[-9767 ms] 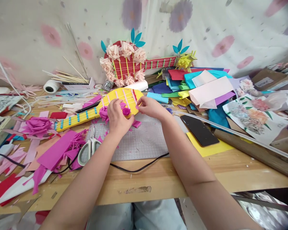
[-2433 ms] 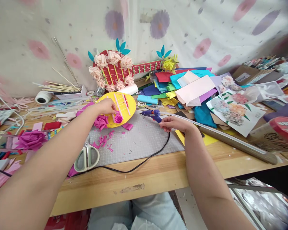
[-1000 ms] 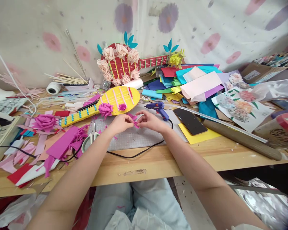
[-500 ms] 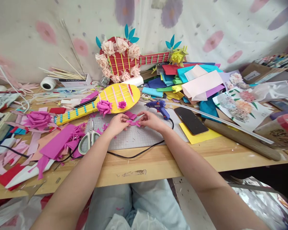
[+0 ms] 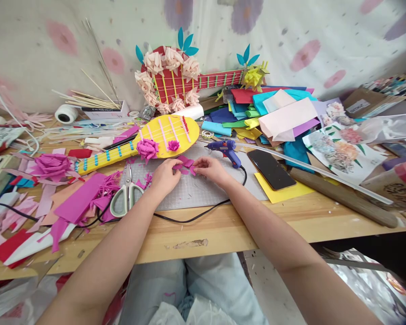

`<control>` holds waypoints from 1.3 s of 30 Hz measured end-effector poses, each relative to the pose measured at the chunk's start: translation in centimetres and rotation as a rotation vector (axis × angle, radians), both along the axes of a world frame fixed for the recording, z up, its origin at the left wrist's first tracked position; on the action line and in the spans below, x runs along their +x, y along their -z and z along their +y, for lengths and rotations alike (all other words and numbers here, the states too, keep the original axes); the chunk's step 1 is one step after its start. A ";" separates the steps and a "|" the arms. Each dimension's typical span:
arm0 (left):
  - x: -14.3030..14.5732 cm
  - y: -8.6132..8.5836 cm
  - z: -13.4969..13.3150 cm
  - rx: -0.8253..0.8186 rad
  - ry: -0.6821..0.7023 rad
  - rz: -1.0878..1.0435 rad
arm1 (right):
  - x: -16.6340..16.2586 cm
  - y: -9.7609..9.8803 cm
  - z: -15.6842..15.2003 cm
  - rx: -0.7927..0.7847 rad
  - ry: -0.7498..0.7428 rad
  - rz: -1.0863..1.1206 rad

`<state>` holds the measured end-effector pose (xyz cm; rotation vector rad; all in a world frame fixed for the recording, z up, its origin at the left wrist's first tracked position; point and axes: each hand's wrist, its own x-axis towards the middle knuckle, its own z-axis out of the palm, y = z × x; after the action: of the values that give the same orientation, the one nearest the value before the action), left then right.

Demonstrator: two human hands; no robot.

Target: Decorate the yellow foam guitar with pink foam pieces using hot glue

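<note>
My left hand point(image 5: 167, 177) and my right hand point(image 5: 210, 169) face each other over the grey cutting mat point(image 5: 176, 198), fingertips pinched. Between them is a small piece of magenta crepe paper point(image 5: 184, 171), gripped by both hands. Another magenta scrap point(image 5: 186, 161) lies just behind it. Right behind my hands rests a yellow paper guitar point(image 5: 160, 135) with pink strips, strings and magenta paper roses point(image 5: 147, 149). Scissors point(image 5: 126, 196) with pale handles lie beside my left forearm. A blue glue gun point(image 5: 226, 151) sits to the right of my right hand, its black cord looping across the mat.
Magenta and pink paper scraps point(image 5: 76, 198) spread over the left side. A phone point(image 5: 271, 169) lies on yellow paper, with a wooden stick point(image 5: 345, 198) and a clear rod beyond. At the back stand a red paper guitar point(image 5: 171, 81) and stacked coloured paper point(image 5: 287, 115).
The magenta piece between my fingers is bent differently, and my fingertips have shifted slightly. The camera view has moved a little; the surrounding things keep their places.
</note>
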<state>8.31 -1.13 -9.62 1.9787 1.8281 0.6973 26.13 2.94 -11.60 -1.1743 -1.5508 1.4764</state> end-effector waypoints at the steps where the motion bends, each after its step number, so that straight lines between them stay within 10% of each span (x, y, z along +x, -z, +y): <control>1: 0.0 0.0 0.0 -0.006 -0.007 0.008 | 0.0 0.1 0.0 -0.001 0.001 0.005; 18: 0.0 0.7 0.2 0.014 -0.052 0.018 | -1.0 0.2 0.3 0.248 0.006 -0.450; 39: 0.7 1.2 0.2 0.152 -0.018 -0.223 | -1.2 0.3 0.2 0.204 0.068 -0.091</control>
<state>8.99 -0.96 -10.80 1.8902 1.7061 1.0455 24.93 3.13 -11.92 -1.1751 -1.6624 1.2036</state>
